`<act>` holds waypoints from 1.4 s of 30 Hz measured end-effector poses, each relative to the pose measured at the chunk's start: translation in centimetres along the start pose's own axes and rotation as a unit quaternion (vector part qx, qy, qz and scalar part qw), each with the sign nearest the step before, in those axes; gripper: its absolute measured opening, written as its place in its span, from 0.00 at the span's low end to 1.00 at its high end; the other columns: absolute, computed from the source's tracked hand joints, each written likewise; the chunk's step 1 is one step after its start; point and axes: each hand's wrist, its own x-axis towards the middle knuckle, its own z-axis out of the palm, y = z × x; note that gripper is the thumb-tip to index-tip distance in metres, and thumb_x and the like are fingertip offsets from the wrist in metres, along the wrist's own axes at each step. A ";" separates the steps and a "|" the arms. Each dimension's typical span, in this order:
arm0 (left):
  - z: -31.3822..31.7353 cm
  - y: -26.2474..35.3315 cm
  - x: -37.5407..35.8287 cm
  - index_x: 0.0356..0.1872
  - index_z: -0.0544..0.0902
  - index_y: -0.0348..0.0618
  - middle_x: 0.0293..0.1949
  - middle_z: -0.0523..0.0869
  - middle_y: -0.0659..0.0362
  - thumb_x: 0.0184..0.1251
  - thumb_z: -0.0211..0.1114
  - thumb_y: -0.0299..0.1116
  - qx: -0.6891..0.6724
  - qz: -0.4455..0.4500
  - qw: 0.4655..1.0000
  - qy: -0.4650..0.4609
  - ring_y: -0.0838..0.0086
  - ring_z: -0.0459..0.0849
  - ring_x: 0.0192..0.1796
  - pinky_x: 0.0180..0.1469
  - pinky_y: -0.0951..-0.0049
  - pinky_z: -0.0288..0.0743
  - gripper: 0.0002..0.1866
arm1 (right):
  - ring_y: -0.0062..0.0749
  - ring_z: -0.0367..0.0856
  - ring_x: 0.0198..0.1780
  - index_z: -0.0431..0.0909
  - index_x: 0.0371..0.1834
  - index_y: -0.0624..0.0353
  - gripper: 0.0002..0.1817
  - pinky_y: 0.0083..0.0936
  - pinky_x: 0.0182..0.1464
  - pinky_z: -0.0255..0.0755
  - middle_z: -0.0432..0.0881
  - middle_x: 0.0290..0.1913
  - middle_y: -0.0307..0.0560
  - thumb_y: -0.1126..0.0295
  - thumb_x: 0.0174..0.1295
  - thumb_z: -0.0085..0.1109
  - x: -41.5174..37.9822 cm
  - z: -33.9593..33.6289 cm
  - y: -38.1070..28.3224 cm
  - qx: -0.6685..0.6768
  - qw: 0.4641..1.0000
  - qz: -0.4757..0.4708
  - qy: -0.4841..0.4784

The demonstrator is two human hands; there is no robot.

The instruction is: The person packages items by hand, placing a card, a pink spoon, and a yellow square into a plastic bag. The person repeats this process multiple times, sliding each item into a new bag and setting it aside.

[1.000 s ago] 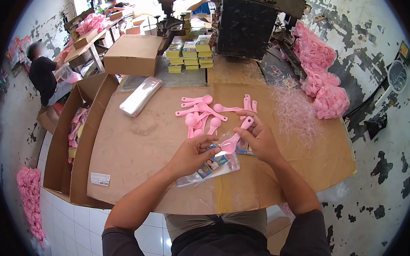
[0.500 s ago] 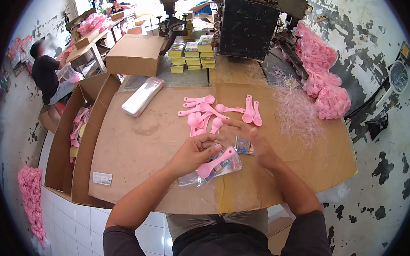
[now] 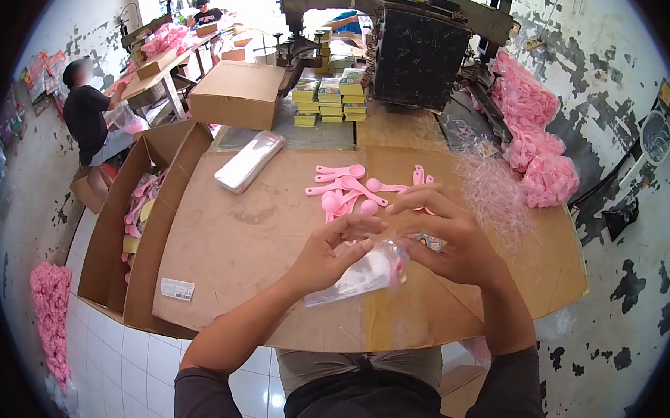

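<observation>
My left hand (image 3: 329,254) hovers at the near middle of the cardboard-covered table, fingers bent and thumb held apart from them. Opposite it, my right hand (image 3: 456,237) has its fingers spread and curved, the thumb right at the edge of a clear plastic bag (image 3: 346,282). Something pink (image 3: 399,270) shows at the bag's right end, partly hidden by plastic glare. A small printed card (image 3: 431,241) peeks out beneath my right hand. Just beyond lie several pink measuring spoons (image 3: 342,190), with more pink handles (image 3: 419,175) partly covered by my right fingers.
A stack of clear bags (image 3: 249,162) rests at the left. Along that side stands a long open carton (image 3: 161,239) holding pink pieces. Behind are a closed box (image 3: 236,94), yellow-edged card stacks (image 3: 330,101) and a dark machine (image 3: 422,56). Pink bundles (image 3: 530,133) line the right. Two people work behind.
The pink spoon seen on the bag is no longer lying across it; pink shows at its right end. My right hand has spread its fingers. The whole view has shifted slightly.
</observation>
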 end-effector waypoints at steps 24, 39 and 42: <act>0.7 1.5 -0.3 0.65 0.79 0.34 0.55 0.90 0.51 0.82 0.59 0.27 -0.019 -0.001 1.000 -0.003 0.69 0.88 0.58 0.64 0.69 0.81 0.16 | 0.37 0.87 0.35 0.87 0.41 0.62 0.06 0.30 0.38 0.79 0.89 0.37 0.48 0.77 0.62 0.71 -0.4 2.2 0.0 -0.076 0.991 0.101 0.037; 1.3 1.8 -0.6 0.67 0.77 0.34 0.43 0.93 0.54 0.81 0.63 0.29 0.034 -0.013 0.998 0.047 0.77 0.90 0.49 0.51 0.76 0.83 0.19 | 0.41 0.83 0.54 0.83 0.44 0.58 0.13 0.37 0.54 0.74 0.84 0.48 0.45 0.73 0.57 0.72 -0.1 2.8 0.7 -0.226 0.970 -0.029 0.083; 1.1 0.8 -0.8 0.68 0.76 0.33 0.40 0.93 0.54 0.79 0.64 0.25 0.124 0.008 0.990 0.063 0.77 0.91 0.46 0.48 0.76 0.83 0.21 | 0.41 0.81 0.57 0.83 0.43 0.58 0.13 0.38 0.60 0.70 0.82 0.50 0.44 0.70 0.54 0.72 0.2 3.8 0.2 -0.288 0.955 -0.052 0.055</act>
